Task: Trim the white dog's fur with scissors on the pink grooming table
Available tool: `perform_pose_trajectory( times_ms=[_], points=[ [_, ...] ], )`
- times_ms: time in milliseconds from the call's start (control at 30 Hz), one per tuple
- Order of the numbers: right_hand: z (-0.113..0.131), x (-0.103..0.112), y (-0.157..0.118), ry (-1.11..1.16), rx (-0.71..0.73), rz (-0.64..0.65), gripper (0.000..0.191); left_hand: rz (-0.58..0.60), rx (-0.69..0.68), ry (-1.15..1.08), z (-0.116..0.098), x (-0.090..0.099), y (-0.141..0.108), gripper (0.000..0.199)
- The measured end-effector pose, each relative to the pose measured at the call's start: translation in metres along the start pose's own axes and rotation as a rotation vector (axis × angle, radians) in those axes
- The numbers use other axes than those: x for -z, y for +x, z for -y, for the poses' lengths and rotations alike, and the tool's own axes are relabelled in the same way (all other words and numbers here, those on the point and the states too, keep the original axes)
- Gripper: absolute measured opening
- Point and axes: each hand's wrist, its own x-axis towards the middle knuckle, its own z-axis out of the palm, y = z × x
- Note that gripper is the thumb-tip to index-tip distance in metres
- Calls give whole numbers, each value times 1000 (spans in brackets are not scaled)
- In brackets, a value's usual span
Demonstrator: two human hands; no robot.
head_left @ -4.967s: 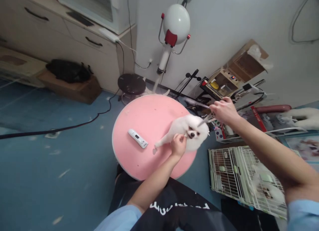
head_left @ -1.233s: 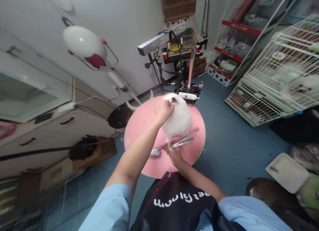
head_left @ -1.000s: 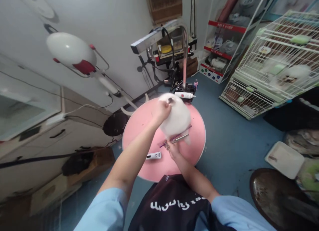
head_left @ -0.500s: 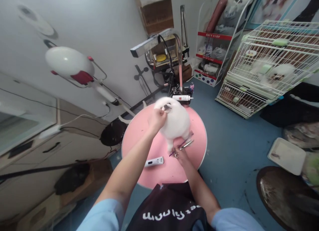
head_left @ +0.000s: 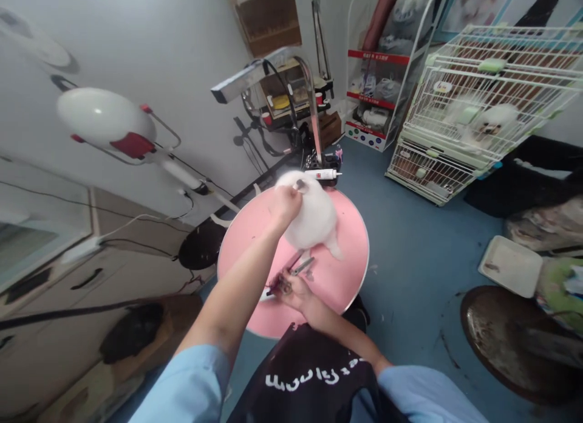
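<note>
A fluffy white dog [head_left: 315,219] is on the round pink grooming table [head_left: 339,284]. My left hand [head_left: 286,205] is closed on the dog's muzzle, close to its dark nose. Lower down, my right hand [head_left: 294,290] grips scissors [head_left: 302,267], blades pointing up and away toward the dog's legs. Alongside them lies a thin purplish tool [head_left: 291,264], whose kind I cannot make out. Behind my right hand, the white clipper [head_left: 268,294] on the table is mostly hidden.
A white nozzle bottle [head_left: 321,174] lies at the table's far edge beside an arm lamp [head_left: 255,76]. A white and red dryer [head_left: 107,116] hangs at the left. Stacked cages [head_left: 455,116] with another white dog stand at right, near a round brown stool [head_left: 492,344].
My right hand has moved left with the scissors, from beside the dog's legs to over the clipper. My left hand stays on the muzzle. The camera view has shifted slightly.
</note>
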Motion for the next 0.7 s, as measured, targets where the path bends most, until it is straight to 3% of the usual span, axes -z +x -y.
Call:
perform_pose_trajectory(
  times_ms=[133,200,300,400,500,600,700],
  points=[
    [11,0,-7,96,115,-40,23,-2,-5,36,1,2,0,21],
    [11,3,-3,101,104,-45,22,-7,-5,43,3,3,-1,21],
    [11,2,5,58,71,22,21,-37,-13,53,7,4,0,21],
    [2,15,-4,41,174,36,25,-68,-12,49,14,5,3,21],
    [-11,51,-25,-24,273,-206,35,-129,-18,50,23,7,8,21],
    [-8,88,-41,-355,179,-540,35,-170,-55,42,32,8,12,22],
    [8,102,-48,-675,21,-563,35,-164,-82,29,38,7,14,22]
  ],
)
